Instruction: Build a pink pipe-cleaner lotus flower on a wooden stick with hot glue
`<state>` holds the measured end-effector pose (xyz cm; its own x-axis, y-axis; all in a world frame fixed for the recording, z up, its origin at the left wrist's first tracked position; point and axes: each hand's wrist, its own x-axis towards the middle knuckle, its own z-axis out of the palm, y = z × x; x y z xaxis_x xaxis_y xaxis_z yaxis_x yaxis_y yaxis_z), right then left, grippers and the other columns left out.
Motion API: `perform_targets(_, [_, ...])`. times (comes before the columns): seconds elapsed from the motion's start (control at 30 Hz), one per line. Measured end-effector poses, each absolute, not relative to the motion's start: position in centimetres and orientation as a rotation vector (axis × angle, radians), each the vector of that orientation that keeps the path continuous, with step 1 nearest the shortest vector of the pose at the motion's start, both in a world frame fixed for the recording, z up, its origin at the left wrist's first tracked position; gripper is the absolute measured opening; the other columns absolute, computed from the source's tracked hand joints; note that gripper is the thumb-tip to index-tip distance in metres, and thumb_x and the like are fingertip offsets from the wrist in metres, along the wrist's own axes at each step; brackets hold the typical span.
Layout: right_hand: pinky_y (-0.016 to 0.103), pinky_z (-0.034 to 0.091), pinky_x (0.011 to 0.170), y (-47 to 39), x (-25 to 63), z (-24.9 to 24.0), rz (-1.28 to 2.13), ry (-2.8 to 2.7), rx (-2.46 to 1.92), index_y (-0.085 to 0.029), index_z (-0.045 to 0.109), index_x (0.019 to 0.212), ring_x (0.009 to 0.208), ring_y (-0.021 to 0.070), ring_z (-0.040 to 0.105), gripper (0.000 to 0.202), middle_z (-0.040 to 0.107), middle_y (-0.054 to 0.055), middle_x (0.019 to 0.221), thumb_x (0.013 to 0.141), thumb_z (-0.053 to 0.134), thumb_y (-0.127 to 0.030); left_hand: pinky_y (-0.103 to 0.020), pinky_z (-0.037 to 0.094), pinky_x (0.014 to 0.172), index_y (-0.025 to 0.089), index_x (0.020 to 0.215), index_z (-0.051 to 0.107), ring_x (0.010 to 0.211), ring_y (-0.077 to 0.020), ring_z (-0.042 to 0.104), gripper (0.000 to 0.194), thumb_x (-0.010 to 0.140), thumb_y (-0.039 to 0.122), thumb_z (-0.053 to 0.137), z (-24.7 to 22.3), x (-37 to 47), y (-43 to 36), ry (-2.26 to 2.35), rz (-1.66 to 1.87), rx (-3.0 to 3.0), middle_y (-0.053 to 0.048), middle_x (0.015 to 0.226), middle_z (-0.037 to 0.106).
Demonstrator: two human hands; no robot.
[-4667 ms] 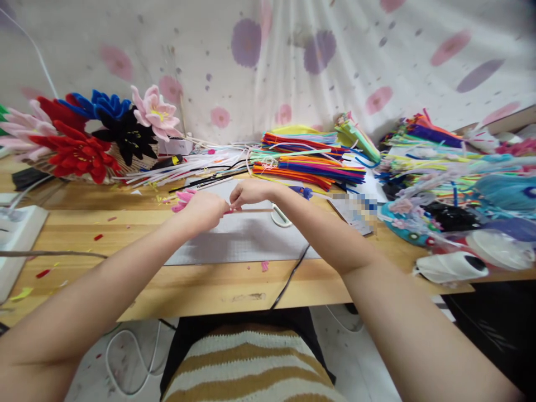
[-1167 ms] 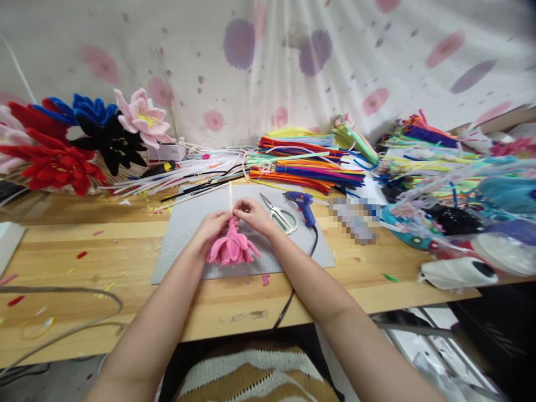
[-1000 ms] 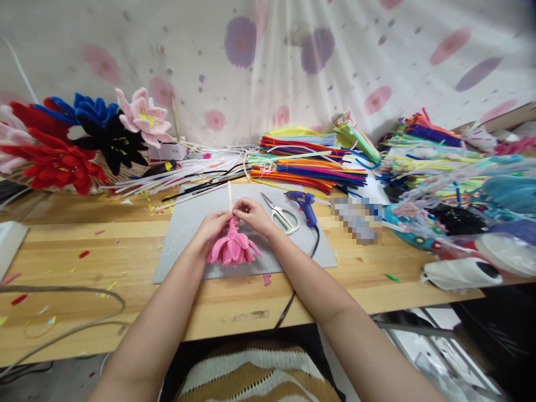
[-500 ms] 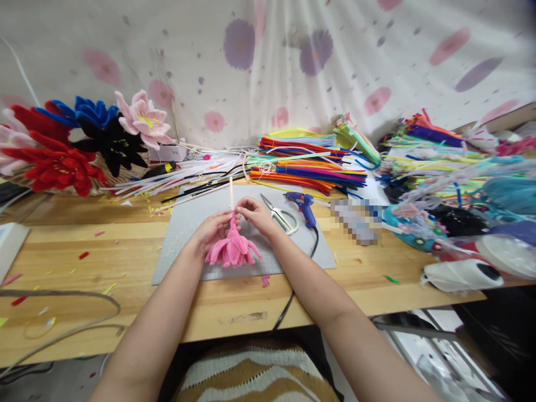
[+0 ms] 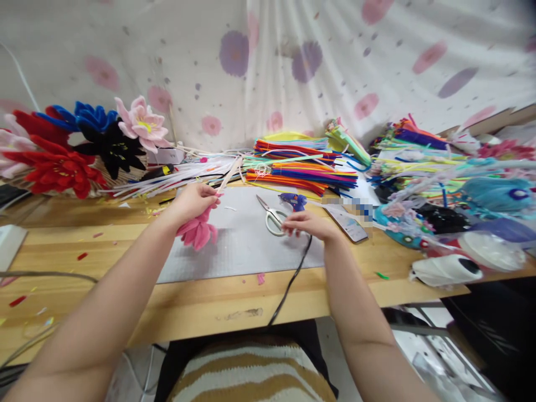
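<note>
A pink plush flower (image 5: 196, 233) made of fuzzy chenille hangs head down from my left hand (image 5: 197, 202), whose fingers are pinched at the base of its pale stem (image 5: 228, 176). The stem slants up and to the right. My right hand (image 5: 309, 224) is over the handle of a blue glue gun (image 5: 293, 201), its curled fingertips at the white-handled scissors (image 5: 273, 219). Whether those fingers grip either tool I cannot tell. Both tools lie on a grey mat (image 5: 243, 251). A black cord (image 5: 288, 296) runs down from the gun.
Bundles of coloured pipe cleaners (image 5: 301, 170) lie along the back. Finished plush flowers (image 5: 113, 145) stand at the left. A phone (image 5: 349, 223) lies right of my hand, with a white thread spool (image 5: 446, 271) farther right. Small scraps (image 5: 260, 278) dot the wooden table (image 5: 176, 312).
My right hand has left the flower's stem and moved right to the scissors and glue gun. My left hand has carried the flower left, and its stem now leans.
</note>
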<state>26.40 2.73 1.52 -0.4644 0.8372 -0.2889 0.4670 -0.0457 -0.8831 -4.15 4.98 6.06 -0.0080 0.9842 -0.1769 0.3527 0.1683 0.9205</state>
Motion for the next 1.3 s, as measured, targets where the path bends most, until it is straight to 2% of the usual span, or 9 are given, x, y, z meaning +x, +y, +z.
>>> perform_targets(0.07, [0.023,0.034,0.048,2.0,28.9,1.5,1.353,-1.904,-1.643,-0.015,0.058,0.065,0.053,0.0097,0.046,0.040,0.055,0.002,0.059,0.067,0.055,-0.055,-0.020,0.039,0.047,0.015,0.063,0.066,0.053,-0.0137,0.058,0.008,0.056,0.012,0.068,5.8,-4.3,5.2,1.578,0.768,1.464,-0.004,0.058,0.065])
perform_targets(0.13, [0.024,0.030,0.048,2.1,30.0,1.0,0.955,-1.861,-1.854,-0.017,0.053,0.060,0.051,0.0095,0.042,0.040,0.051,0.000,0.054,0.062,0.060,-0.056,-0.020,0.038,0.046,0.015,0.061,0.066,0.052,-0.0139,0.057,0.005,0.057,0.013,0.067,5.4,-4.1,5.2,1.574,0.691,1.507,-0.005,0.058,0.065])
perform_targets(0.2, [0.024,0.031,0.050,2.8,30.0,0.0,0.626,-1.786,-1.922,-0.017,0.053,0.063,0.053,0.0106,0.044,0.039,0.051,-0.001,0.057,0.057,0.065,-0.053,-0.020,0.038,0.044,0.015,0.058,0.065,0.050,-0.0136,0.057,0.004,0.056,0.013,0.068,5.0,-3.7,5.1,1.576,0.658,1.506,-0.005,0.058,0.065])
perform_targets(0.27, [0.025,0.034,0.053,3.8,29.2,-1.1,0.510,-1.723,-1.903,-0.016,0.056,0.071,0.058,0.0129,0.048,0.039,0.056,0.001,0.064,0.056,0.067,-0.051,-0.019,0.037,0.043,0.015,0.057,0.065,0.048,-0.0133,0.056,0.004,0.056,0.012,0.068,4.9,-3.2,4.9,1.581,0.636,1.509,-0.005,0.056,0.064])
perform_targets(0.4, [0.029,0.040,0.063,5.6,27.7,-2.9,0.540,-1.596,-1.846,-0.015,0.058,0.090,0.071,0.0180,0.056,0.042,0.062,0.007,0.080,0.064,0.061,-0.048,-0.018,0.037,0.041,0.015,0.058,0.066,0.048,-0.0131,0.057,0.007,0.056,0.009,0.065,5.0,-2.6,4.5,1.564,0.566,1.507,-0.005,0.054,0.064])
perform_targets(0.5, [0.031,0.041,0.068,6.0,27.2,-3.4,0.572,-1.490,-1.866,-0.015,0.060,0.088,0.075,0.0199,0.057,0.038,0.063,0.010,0.083,0.069,0.055,-0.047,-0.018,0.037,0.042,0.015,0.056,0.065,0.048,-0.0129,0.056,0.007,0.055,0.009,0.064,4.5,-2.4,4.5,1.548,0.520,1.460,-0.005,0.053,0.064])
perform_targets(0.67, [0.025,0.038,0.050,4.8,25.9,-2.4,0.862,-1.221,-1.506,-0.015,0.060,0.082,0.049,0.0097,0.048,0.042,0.059,0.004,0.066,0.070,0.052,-0.054,-0.019,0.034,0.044,0.014,0.062,0.066,0.047,-0.0097,0.051,0.007,0.056,0.016,0.068,3.6,-2.3,4.9,1.489,0.418,1.431,-0.004,0.056,0.064])
perform_targets(0.87, [0.020,0.029,0.041,2.6,22.0,-1.0,1.235,-1.409,-1.199,-0.014,0.060,0.069,0.040,0.0053,0.037,0.040,0.043,-0.004,0.045,0.069,0.056,-0.054,-0.021,0.035,0.051,0.014,0.067,0.065,0.055,-0.0107,0.053,0.019,0.055,0.027,0.072,4.4,-2.1,5.5,1.501,0.302,1.355,-0.002,0.060,0.063])
perform_targets(1.3, [0.022,0.039,0.054,2.9,19.7,-2.9,1.015,-1.656,-1.417,-0.017,0.064,0.078,0.054,0.0109,0.053,0.040,0.060,0.001,0.059,0.065,0.058,-0.055,-0.024,0.037,0.057,0.014,0.058,0.063,0.057,-0.0113,0.050,0.023,0.054,0.036,0.071,5.0,-1.5,5.4,1.510,0.159,1.368,-0.002,0.059,0.061])
